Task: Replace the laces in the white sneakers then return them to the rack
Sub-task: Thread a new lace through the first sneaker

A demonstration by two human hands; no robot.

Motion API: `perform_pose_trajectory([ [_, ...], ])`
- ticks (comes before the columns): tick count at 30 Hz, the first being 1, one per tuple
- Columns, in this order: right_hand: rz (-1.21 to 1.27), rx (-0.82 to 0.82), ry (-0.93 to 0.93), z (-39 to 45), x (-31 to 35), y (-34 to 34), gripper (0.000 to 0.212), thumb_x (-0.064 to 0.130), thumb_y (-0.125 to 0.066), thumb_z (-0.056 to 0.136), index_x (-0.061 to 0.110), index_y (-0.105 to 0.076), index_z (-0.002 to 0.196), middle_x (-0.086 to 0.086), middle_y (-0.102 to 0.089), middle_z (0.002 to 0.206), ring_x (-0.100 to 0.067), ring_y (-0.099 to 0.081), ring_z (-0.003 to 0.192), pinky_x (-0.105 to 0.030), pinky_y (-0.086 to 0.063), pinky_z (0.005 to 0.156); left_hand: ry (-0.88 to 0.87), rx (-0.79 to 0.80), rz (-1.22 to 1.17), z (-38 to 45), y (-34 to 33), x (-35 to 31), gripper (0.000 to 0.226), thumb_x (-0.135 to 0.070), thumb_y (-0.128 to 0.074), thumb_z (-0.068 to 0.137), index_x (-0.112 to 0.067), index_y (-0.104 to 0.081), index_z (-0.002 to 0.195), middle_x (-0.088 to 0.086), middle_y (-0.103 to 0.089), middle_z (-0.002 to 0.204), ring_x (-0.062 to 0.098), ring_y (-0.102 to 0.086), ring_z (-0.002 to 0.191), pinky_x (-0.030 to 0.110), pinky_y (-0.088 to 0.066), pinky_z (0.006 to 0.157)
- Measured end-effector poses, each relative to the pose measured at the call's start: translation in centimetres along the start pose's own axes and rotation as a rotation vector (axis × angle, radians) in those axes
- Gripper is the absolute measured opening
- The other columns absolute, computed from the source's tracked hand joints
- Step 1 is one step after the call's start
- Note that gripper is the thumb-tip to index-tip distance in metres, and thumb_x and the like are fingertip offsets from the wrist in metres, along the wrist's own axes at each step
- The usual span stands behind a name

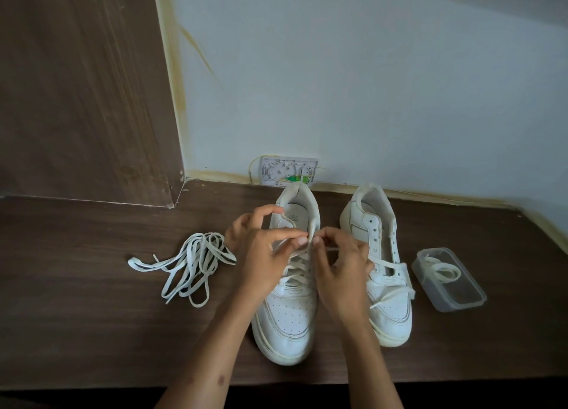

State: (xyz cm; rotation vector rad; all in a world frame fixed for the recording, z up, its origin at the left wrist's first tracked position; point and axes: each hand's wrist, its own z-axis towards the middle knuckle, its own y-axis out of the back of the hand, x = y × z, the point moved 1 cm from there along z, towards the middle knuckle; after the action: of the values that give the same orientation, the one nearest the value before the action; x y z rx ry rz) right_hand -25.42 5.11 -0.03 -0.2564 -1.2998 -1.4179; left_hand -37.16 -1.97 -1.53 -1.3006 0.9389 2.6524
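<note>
Head view: both hands are over the left sneaker [287,310], close together above its upper eyelets. The left hand [261,255] has thumb and forefinger curled, pinching a strand of the cream lace [296,269] near the tongue, with another finger raised toward the collar. The right hand [341,265] pinches the same lace just beside it, fingertips nearly touching the left hand's; its other fingers are curled down over the shoe's right side.

Count: two white sneakers side by side on the dark wooden surface [92,332], toes toward the near edge. The left one is laced across several rows. The right sneaker [384,304] has a lace only through its lower eyelets, with loose ends trailing over the toe.

One loose bundle of flat white laces [187,264] lies left of the sneakers, well apart. One clear plastic container [451,288] sits right of them, holding a coiled cream lace [442,270].

Far behind, a white wall box [287,172] sits low on the pale wall.
</note>
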Motion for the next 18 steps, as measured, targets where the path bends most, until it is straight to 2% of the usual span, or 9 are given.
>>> perform_pose_trajectory([
  [1,-0.053,0.008,0.016,0.1,-0.1,0.0,0.004,0.039,-0.053,0.096,0.038,-0.057,0.097,0.02,-0.06,0.1,-0.011,-0.04,0.107,-0.031,-0.024,0.089,-0.008,0.017,0.032,0.0,0.2,0.1,0.023,-0.06,-0.052,0.085,-0.053,-0.071,0.096,-0.025,-0.053,0.127,0.005,-0.027,0.11,0.047,-0.031,0.098],
  [3,-0.108,-0.017,0.012,0.2,-0.1,0.4,0.004,0.032,-0.053,0.098,0.034,-0.055,0.096,0.016,-0.059,0.1,-0.008,-0.033,0.104,-0.023,-0.014,0.08,-0.014,0.05,0.105,0.1,0.6,0.4,0.027,-0.039,-0.051,0.096,-0.055,-0.063,0.114,-0.024,-0.052,0.131,0.01,-0.034,0.113,0.046,-0.028,0.098],
  [5,-0.091,-0.118,-0.048,0.5,-0.4,1.3,0.008,0.026,-0.051,0.098,0.032,-0.054,0.094,0.014,-0.057,0.098,-0.009,-0.032,0.104,-0.021,-0.012,0.08,-0.004,0.065,0.152,0.1,0.8,0.9,0.049,-0.014,-0.054,0.096,-0.055,-0.058,0.122,-0.025,-0.052,0.13,0.015,-0.04,0.114,0.047,-0.026,0.099],
  [6,-0.072,-0.195,-0.092,0.7,-0.8,2.0,0.008,0.025,-0.05,0.099,0.03,-0.054,0.094,0.012,-0.057,0.098,-0.014,-0.036,0.106,-0.024,-0.014,0.084,0.003,0.072,0.158,0.2,1.1,1.0,0.054,-0.009,-0.054,0.095,-0.055,-0.057,0.121,-0.025,-0.053,0.129,0.014,-0.04,0.113,0.047,-0.026,0.099],
  [9,-0.077,-0.426,-0.212,1.0,-2.1,4.3,0.013,0.025,-0.046,0.1,0.02,-0.057,0.1,0.003,-0.056,0.102,-0.029,-0.044,0.11,-0.047,-0.031,0.096,0.018,0.102,0.124,0.3,1.5,1.5,0.058,-0.002,-0.051,0.094,-0.055,-0.057,0.118,-0.028,-0.054,0.126,0.011,-0.037,0.111,0.046,-0.024,0.099],
  [11,-0.093,-0.498,-0.279,0.9,-2.6,5.0,0.014,0.025,-0.048,0.1,0.016,-0.057,0.103,-0.003,-0.057,0.106,-0.031,-0.042,0.111,-0.051,-0.032,0.099,0.016,0.104,0.124,0.3,1.5,1.4,0.059,-0.002,-0.051,0.094,-0.056,-0.057,0.118,-0.027,-0.055,0.126,0.011,-0.037,0.112,0.043,-0.021,0.099],
  [12,-0.098,-0.514,-0.28,0.8,-2.6,4.9,0.012,0.025,-0.051,0.099,0.016,-0.057,0.104,-0.004,-0.057,0.108,-0.031,-0.042,0.111,-0.046,-0.03,0.1,0.018,0.106,0.123,0.3,1.5,1.3,0.058,-0.003,-0.051,0.094,-0.056,-0.057,0.118,-0.027,-0.055,0.126,0.01,-0.037,0.113,0.041,-0.019,0.098],
  [15,-0.181,-0.447,-0.131,0.6,-1.5,3.6,0.015,0.024,-0.062,0.095,0.021,-0.063,0.109,-0.002,-0.055,0.118,-0.03,-0.041,0.111,-0.025,-0.016,0.088,0.002,0.096,0.122,0.4,1.5,1.1,0.049,-0.012,-0.055,0.097,-0.057,-0.058,0.117,-0.026,-0.056,0.124,0.009,-0.037,0.112,0.038,-0.017,0.097],
  [18,-0.278,-0.217,0.029,0.4,-0.5,1.6,0.009,0.034,-0.067,0.091,0.034,-0.07,0.099,0.007,-0.051,0.122,-0.025,-0.035,0.113,-0.031,-0.017,0.088,-0.013,0.08,0.133,0.4,1.5,0.9,0.044,-0.016,-0.056,0.097,-0.056,-0.061,0.115,-0.025,-0.058,0.123,0.012,-0.042,0.11,0.031,-0.014,0.092],
])
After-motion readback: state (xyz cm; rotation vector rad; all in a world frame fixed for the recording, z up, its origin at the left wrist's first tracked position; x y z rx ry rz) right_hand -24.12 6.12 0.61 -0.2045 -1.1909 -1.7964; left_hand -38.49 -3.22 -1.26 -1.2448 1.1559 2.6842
